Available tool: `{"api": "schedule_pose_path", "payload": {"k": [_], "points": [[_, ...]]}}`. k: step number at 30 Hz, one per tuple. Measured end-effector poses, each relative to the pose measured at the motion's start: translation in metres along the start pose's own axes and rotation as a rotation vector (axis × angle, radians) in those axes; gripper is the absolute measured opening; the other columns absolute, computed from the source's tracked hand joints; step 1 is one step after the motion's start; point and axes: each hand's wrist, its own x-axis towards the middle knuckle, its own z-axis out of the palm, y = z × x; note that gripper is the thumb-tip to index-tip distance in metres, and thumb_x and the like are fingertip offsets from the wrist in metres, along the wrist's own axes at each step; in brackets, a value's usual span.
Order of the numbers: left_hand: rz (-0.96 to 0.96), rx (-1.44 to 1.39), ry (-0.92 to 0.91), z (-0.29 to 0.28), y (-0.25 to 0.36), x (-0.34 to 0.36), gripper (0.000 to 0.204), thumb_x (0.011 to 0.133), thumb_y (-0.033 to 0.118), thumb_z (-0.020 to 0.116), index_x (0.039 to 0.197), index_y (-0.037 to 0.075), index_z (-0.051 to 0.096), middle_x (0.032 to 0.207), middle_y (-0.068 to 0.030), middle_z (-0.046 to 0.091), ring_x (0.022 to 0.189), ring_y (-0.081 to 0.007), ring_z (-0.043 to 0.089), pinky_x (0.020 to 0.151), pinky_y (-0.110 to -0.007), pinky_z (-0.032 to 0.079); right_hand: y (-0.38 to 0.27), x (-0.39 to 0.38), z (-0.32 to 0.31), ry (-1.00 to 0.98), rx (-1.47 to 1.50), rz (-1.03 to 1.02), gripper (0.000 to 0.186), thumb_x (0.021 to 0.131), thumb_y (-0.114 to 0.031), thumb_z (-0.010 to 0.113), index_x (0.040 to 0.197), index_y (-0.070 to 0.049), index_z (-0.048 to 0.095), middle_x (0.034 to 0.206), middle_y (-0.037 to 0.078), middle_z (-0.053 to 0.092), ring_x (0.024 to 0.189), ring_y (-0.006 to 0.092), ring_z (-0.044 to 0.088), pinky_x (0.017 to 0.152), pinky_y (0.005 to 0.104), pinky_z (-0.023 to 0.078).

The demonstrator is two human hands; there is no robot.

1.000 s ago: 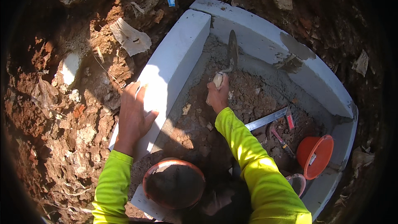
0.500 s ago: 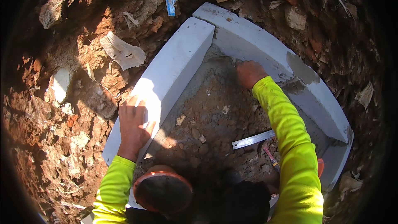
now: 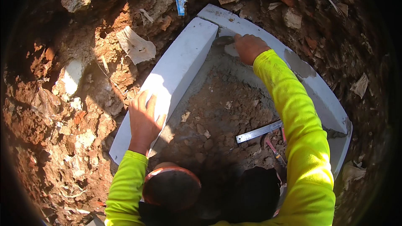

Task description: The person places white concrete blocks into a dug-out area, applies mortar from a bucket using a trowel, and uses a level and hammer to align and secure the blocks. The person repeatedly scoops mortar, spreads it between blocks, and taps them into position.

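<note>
My left hand [image 3: 144, 119] rests on top of the left pale concrete block [image 3: 184, 52], fingers spread over its sunlit face. At the far corner, where this block meets the right-hand block [image 3: 251, 28], my right hand [image 3: 250, 48] is closed round a trowel [image 3: 224, 40]. The trowel's dark blade points left into the corner; its handle is mostly hidden in my fist. Grey mortar [image 3: 209, 62] lines the inner foot of the blocks. A darker wet patch marks the right block's top.
A metal ruler [image 3: 257, 132] and a tool with a red and yellow handle [image 3: 274, 150] lie on the soil inside the blocks. An orange-rimmed bowl [image 3: 171, 184] stands close to me. Rough earth, stones and a torn pale scrap [image 3: 136, 45] surround the blocks.
My right hand has moved away from me and slightly left, bringing the trowel blade into the corner. My left hand stays on the left block. The whole view has shifted slightly.
</note>
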Motion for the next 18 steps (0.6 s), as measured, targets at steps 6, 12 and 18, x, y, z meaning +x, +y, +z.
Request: {"api": "schedule_pose_path", "payload": {"k": [6,12,18], "points": [[0.008,-0.014,-0.004,0.002,0.004,0.005,0.06,0.067,0.019,0.077,0.12,-0.004,0.059,0.131,-0.0228,0.051,0.122,-0.0406,0.047,0.105,-0.051,0.036,0.025,-0.078,0.101,0.351,0.585,0.036,0.029,0.097,-0.022,0.057,0.114,0.001,0.054,0.096,0.022,0.068,0.079,0.0345,0.069,0.074,0.0457,0.055],[0.049,0.053,0.001,-0.003,-0.009,-0.006,0.064,0.067,0.018,0.078,0.125,0.001,0.057,0.132,-0.0219,0.049,0.123,-0.0406,0.046,0.103,-0.051,0.037,-0.058,-0.083,0.19,-0.202,2.129,0.502,0.033,0.103,-0.035,0.046,0.115,-0.005,0.053,0.079,0.007,0.055,0.06,0.0184,0.058,0.054,0.0342,0.051],[-0.055,0.085,-0.141,0.006,0.003,-0.001,0.062,0.07,0.019,0.077,0.125,0.003,0.054,0.126,-0.0219,0.047,0.12,-0.0426,0.043,0.101,-0.054,0.036,-0.101,-0.019,0.179,-0.13,2.897,0.474,0.04,0.102,-0.042,0.047,0.113,-0.003,0.051,0.079,0.006,0.052,0.058,0.0175,0.053,0.05,0.0334,0.046]]}}
